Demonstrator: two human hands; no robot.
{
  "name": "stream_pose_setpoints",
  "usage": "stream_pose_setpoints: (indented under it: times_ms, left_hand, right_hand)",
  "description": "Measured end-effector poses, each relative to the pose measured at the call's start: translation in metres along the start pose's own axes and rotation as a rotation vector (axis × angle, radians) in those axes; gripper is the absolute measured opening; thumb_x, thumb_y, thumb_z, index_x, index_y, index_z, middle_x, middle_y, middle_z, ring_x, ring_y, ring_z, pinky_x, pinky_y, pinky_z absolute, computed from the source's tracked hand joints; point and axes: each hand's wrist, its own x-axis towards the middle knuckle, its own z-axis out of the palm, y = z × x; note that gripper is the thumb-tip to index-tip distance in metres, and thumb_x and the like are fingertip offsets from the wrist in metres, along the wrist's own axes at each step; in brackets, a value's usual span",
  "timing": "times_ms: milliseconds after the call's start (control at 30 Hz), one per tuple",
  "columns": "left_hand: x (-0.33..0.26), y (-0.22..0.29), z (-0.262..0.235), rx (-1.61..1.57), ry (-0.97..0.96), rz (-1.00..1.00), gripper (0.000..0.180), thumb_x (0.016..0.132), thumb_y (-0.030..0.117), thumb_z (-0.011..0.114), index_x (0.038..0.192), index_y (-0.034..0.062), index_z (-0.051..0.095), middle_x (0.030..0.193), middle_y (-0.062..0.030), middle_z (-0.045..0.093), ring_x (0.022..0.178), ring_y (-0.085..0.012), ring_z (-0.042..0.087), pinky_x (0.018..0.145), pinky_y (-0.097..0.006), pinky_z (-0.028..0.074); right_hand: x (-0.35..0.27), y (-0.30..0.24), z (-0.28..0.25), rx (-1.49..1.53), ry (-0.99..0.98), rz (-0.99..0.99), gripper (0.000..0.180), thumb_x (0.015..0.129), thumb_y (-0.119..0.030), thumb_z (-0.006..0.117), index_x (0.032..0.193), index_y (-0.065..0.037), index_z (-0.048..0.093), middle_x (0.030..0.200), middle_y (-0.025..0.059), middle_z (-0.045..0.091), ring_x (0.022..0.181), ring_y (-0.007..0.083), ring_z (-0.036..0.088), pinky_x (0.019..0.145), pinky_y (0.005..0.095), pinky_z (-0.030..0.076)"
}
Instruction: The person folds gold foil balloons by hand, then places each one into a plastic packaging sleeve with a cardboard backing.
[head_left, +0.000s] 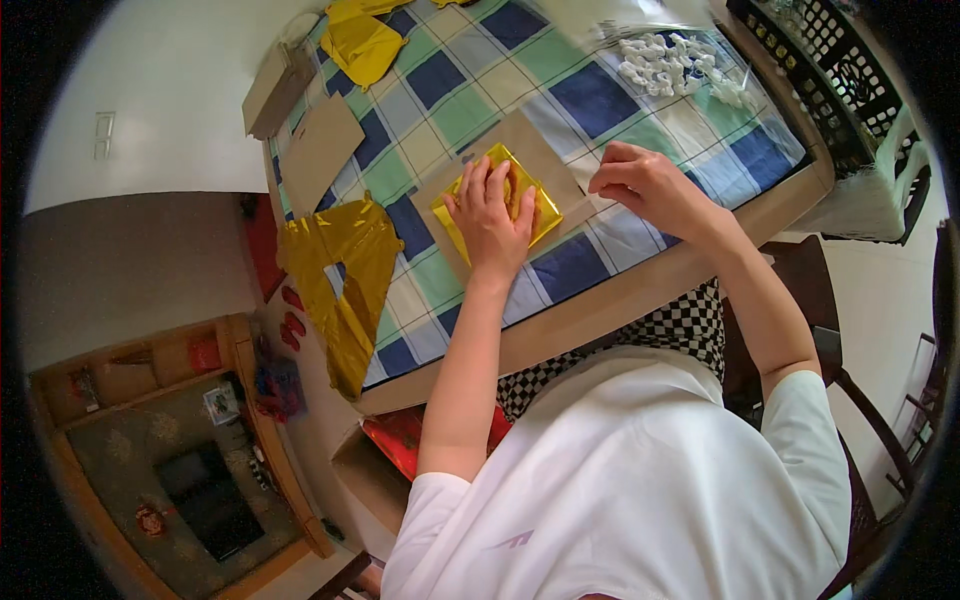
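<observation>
A folded packet of shiny gold foil (544, 219) lies on a square of brown cardboard (520, 130) on the table. My left hand (490, 215) rests on top of the foil, palm down with its fingers spread. Off the right edge of the cardboard, my right hand (645, 185) is raised with thumb and fingers pinched together. Whatever sits between those fingertips, if anything, is too small to make out. A larger crumpled sheet of gold foil (345, 270) hangs over the table's left edge.
A blue, green and white checked cloth (595, 100) covers the table. More yellow foil (362, 48) lies at the far left, near a flat cardboard piece (318, 150) and a cardboard box (275, 90). White bundles (670, 62) sit far right, beside a black plastic crate (835, 60).
</observation>
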Motion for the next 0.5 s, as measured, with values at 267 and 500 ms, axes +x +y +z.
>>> stream_pose_setpoints:
  times_ms: [267, 500]
  left_hand:
    - [0.002, 0.001, 0.002, -0.001, -0.014, 0.01, 0.044, 0.088, 0.037, 0.061, 0.125, 0.0132, 0.055, 0.137, -0.0088, 0.048, 0.134, -0.0302, 0.037, 0.109, -0.06, 0.019]
    - [-0.001, 0.001, -0.001, -0.011, -0.007, -0.011, 0.044, 0.088, 0.037, 0.062, 0.125, 0.0147, 0.055, 0.137, -0.0086, 0.048, 0.134, -0.0297, 0.037, 0.109, -0.061, 0.019]
  right_hand:
    - [0.013, 0.006, 0.029, 0.055, -0.149, -0.092, 0.006, 0.08, -0.003, 0.065, 0.085, -0.002, 0.062, 0.084, 0.0112, 0.055, 0.082, 0.0305, 0.057, 0.072, 0.0383, 0.048]
    - [-0.016, -0.013, 0.021, -0.088, -0.003, 0.058, 0.008, 0.083, -0.002, 0.064, 0.09, -0.003, 0.063, 0.086, 0.0104, 0.056, 0.079, 0.0298, 0.059, 0.069, 0.0376, 0.049]
